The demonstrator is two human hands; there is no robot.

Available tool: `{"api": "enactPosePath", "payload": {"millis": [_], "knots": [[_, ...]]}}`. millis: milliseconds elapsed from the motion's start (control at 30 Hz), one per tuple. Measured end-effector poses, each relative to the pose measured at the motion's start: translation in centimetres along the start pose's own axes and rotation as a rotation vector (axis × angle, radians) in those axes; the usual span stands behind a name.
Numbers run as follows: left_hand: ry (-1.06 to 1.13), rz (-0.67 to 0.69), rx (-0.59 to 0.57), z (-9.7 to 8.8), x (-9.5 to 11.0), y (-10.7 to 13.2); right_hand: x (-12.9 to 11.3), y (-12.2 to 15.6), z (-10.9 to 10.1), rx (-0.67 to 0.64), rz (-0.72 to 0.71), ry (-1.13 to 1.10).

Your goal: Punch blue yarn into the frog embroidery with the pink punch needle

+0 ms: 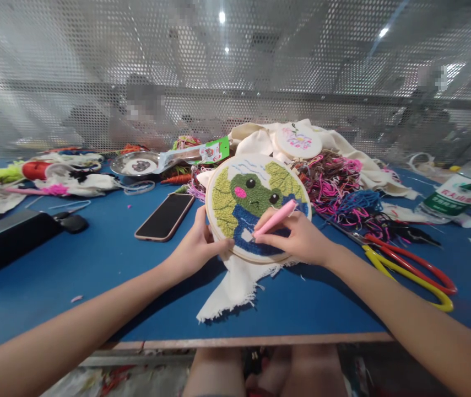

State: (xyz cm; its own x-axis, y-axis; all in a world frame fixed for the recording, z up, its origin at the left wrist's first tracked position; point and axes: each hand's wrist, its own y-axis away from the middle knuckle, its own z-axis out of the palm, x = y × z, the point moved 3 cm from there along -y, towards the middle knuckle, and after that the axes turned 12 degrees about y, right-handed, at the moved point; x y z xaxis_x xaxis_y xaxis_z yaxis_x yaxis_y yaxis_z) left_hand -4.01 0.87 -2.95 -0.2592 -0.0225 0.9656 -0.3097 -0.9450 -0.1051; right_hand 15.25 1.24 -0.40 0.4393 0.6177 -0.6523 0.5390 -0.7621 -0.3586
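Blue tabletop (95, 264) under everything. Centre, near edge: round embroidery hoop (255, 198), tilted up, between the 2 hands. Left hand (196, 248) closed on its left rim; right hand (297, 240) closed around a pink punch needle (274, 219), slanting far-right to near-left, tip down at the blue stitching.
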Motion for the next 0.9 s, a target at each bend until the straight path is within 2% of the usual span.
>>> {"api": "enactPosePath", "payload": {"millis": [133,400,600,900], "knots": [[-0.013,0.008,-0.010,0.09,0.01,0.01,-0.53,0.20,-0.01,0.028,-0.068,0.146],[0.021,-0.024,0.017,0.10,0.12,0.05,-0.08,0.40,0.13,0.043,-0.040,0.077],[-0.021,-0.002,-0.019,0.19,0.21,0.12,-0.06,0.41,0.18,0.062,-0.023,0.002],[-0.016,0.012,-0.029,0.27,0.34,0.14,-0.37,0.36,0.26,0.080,-0.067,0.054]]}}
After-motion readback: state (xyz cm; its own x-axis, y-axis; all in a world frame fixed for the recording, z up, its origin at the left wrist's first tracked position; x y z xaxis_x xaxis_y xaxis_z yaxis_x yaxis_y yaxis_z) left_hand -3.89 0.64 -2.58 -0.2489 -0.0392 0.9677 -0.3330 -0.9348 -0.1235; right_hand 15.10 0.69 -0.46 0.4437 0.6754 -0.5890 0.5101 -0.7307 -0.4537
